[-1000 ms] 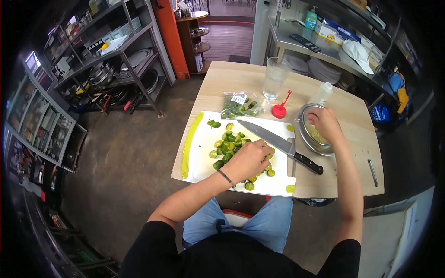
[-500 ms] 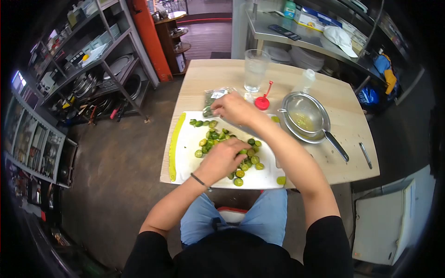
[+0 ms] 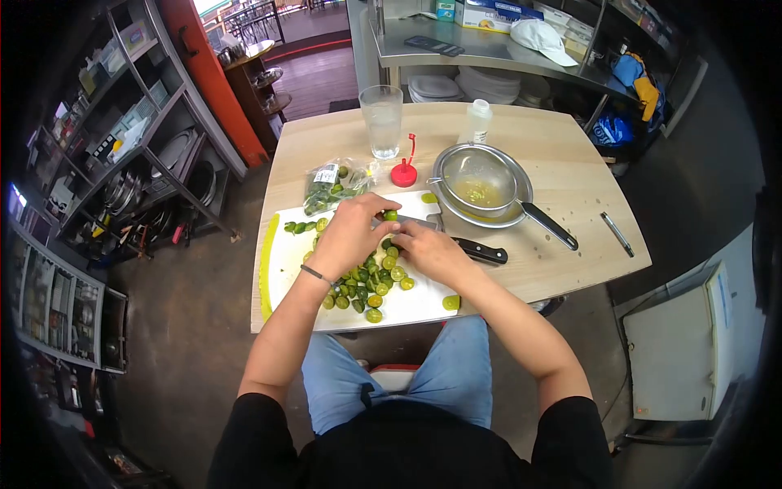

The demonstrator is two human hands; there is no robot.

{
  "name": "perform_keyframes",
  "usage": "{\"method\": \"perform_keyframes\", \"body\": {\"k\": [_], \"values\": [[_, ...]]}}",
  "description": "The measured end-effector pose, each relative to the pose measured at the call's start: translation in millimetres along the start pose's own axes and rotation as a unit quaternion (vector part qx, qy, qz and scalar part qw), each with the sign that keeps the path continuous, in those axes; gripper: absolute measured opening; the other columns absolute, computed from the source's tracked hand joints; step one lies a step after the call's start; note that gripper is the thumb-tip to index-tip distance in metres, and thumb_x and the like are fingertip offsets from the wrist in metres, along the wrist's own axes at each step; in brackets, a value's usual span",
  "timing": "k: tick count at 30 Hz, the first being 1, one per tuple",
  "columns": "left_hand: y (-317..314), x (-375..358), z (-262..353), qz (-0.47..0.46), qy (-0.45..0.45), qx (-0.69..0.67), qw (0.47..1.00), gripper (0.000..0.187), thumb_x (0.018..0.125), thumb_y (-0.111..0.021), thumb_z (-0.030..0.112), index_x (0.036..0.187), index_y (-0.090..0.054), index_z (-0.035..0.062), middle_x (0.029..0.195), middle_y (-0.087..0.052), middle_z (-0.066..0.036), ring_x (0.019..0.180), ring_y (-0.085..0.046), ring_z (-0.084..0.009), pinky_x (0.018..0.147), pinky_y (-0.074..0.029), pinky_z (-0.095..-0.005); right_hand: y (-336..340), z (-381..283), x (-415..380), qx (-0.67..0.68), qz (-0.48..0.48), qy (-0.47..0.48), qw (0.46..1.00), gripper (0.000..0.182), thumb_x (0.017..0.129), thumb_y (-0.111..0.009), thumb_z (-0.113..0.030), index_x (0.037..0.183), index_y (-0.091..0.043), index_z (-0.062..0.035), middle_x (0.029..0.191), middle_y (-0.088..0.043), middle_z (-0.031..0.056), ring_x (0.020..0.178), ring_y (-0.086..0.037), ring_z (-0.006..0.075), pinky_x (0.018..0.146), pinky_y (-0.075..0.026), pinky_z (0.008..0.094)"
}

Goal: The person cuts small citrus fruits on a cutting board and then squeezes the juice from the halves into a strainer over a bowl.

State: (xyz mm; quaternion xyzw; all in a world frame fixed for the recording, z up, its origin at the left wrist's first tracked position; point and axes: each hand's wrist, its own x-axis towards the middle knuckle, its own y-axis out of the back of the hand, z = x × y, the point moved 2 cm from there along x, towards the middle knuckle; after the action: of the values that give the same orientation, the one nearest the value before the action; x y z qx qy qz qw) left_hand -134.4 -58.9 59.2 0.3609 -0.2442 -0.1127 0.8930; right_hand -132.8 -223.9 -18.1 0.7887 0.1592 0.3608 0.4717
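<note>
My left hand [image 3: 353, 234] pinches a small green citrus fruit [image 3: 391, 215] above the upper part of the white cutting board [image 3: 326, 313]. My right hand [image 3: 429, 252] is close beside it, fingers bent together; what they hold, if anything, is hidden. Behind my hands lies a knife [image 3: 481, 250], its black handle pointing right and its blade partly covered. Several halved and whole green citrus fruits [image 3: 383, 277] are heaped on the board below my hands. A clear plastic bag [image 3: 334, 186] with more green fruits touches the board's far edge.
A strainer [image 3: 481, 181] rests over a metal bowl [image 3: 521, 175] at right. Beyond the board stand a water glass [image 3: 382, 122], a red cap with a spout [image 3: 404, 173] and a translucent bottle [image 3: 477, 124]. A pen [image 3: 617, 234] lies near the table's right edge.
My left hand has moved up from the heap and now holds a fruit. My right hand has come back from the bag to beside it. The view has shifted right.
</note>
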Motion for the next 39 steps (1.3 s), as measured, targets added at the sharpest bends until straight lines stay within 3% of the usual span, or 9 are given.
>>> {"method": "perform_keyframes", "body": {"k": [4,6,9,18,25,29,32,35,39], "values": [[3.7,-7.6,-1.1,-0.007,0.015,0.019,1.000,0.026,0.078,-0.074,0.009,0.103,-0.069,0.0019,0.095,-0.067,-0.016,0.077,-0.065,-0.0271,0.073,-0.052,-0.0348,-3.8,10.2,7.7,0.026,-0.031,-0.004,0.999,0.018,0.082,-0.057,-0.007,0.096,-0.066,-0.0027,0.090,-0.059,0.0150,0.081,-0.065,0.0329,0.074,-0.054,0.0440],[5.1,-10.5,-3.6,0.000,0.030,-0.003,1.000,0.027,0.079,-0.075,0.011,0.104,-0.069,0.0026,0.084,-0.066,-0.011,0.068,-0.059,-0.0175,0.067,-0.050,-0.0295,3.0,9.3,5.9,0.116,-0.022,-0.021,0.993,0.020,0.081,-0.055,-0.004,0.097,-0.066,-0.0017,0.090,-0.059,0.0150,0.080,-0.065,0.0342,0.076,-0.053,0.0448],[8.0,-10.0,-5.1,0.005,0.035,-0.016,0.999,0.028,0.079,-0.076,0.011,0.105,-0.069,0.0031,0.083,-0.065,-0.010,0.067,-0.058,-0.0154,0.066,-0.049,-0.0282,-0.7,11.5,-2.3,0.026,-0.091,-0.016,0.995,0.022,0.079,-0.054,0.000,0.097,-0.067,-0.0014,0.092,-0.060,0.0157,0.083,-0.065,0.0349,0.078,-0.053,0.0452],[7.8,-6.8,-2.6,-0.011,0.026,0.023,0.999,0.025,0.078,-0.074,0.008,0.103,-0.069,0.0012,0.088,-0.066,-0.015,0.071,-0.063,-0.0235,0.068,-0.051,-0.0316,-6.7,-12.9,6.6,0.028,-0.087,0.031,0.995,0.018,0.081,-0.057,-0.006,0.096,-0.068,-0.0060,0.092,-0.061,0.0133,0.086,-0.065,0.0329,0.075,-0.053,0.0433],[5.7,-12.4,-15.2,-0.004,0.018,0.025,1.000,0.028,0.079,-0.075,0.011,0.104,-0.070,0.0025,0.083,-0.065,-0.011,0.066,-0.058,-0.0183,0.065,-0.049,-0.0296,1.3,-15.0,3.6,0.059,-0.118,-0.045,0.990,0.022,0.077,-0.066,-0.010,0.099,-0.067,-0.0062,0.098,-0.060,0.0112,0.091,-0.063,0.0317,0.079,-0.053,0.0433],[3.1,-15.0,-13.7,-0.014,0.025,0.030,0.999,0.028,0.079,-0.075,0.010,0.105,-0.069,0.0005,0.086,-0.067,-0.011,0.067,-0.058,-0.0136,0.064,-0.049,-0.0283,-6.6,-1.7,-0.5,0.090,-0.002,-0.041,0.995,0.023,0.075,-0.070,-0.010,0.096,-0.066,-0.0025,0.094,-0.062,0.0130,0.085,-0.064,0.0316,0.075,-0.054,0.0420],[-7.5,-17.0,-14.4,-0.062,0.130,-0.022,0.989,0.027,0.082,-0.073,0.008,0.107,-0.067,-0.0027,0.093,-0.070,-0.011,0.075,-0.062,-0.0096,0.069,-0.051,-0.0251,16.0,2.0,2.1,0.184,0.051,-0.071,0.979,0.024,0.075,-0.072,-0.009,0.096,-0.066,0.0008,0.092,-0.063,0.0134,0.080,-0.066,0.0289,0.071,-0.055,0.0386],[-26.8,-18.9,-20.0,-0.003,0.143,-0.208,0.968,0.026,0.087,-0.069,0.005,0.110,-0.065,-0.0050,0.101,-0.069,-0.011,0.091,-0.066,-0.0126,0.081,-0.054,-0.0233,37.6,-7.4,5.4,0.282,0.074,-0.123,0.949,0.027,0.077,-0.074,-0.007,0.101,-0.066,0.0024,0.089,-0.064,0.0136,0.079,-0.068,0.0246,0.071,-0.056,0.0341],[-33.4,-9.8,-15.8,0.018,0.174,-0.344,0.923,0.035,0.086,-0.068,0.002,0.119,-0.060,-0.0071,0.102,-0.069,-0.011,0.091,-0.066,-0.0121,0.081,-0.054,-0.0243,37.8,1.9,2.6,0.317,0.155,-0.103,0.930,0.030,0.081,-0.073,-0.009,0.108,-0.065,0.0025,0.092,-0.066,0.0146,0.080,-0.070,0.0234,0.073,-0.056,0.0330]]}}
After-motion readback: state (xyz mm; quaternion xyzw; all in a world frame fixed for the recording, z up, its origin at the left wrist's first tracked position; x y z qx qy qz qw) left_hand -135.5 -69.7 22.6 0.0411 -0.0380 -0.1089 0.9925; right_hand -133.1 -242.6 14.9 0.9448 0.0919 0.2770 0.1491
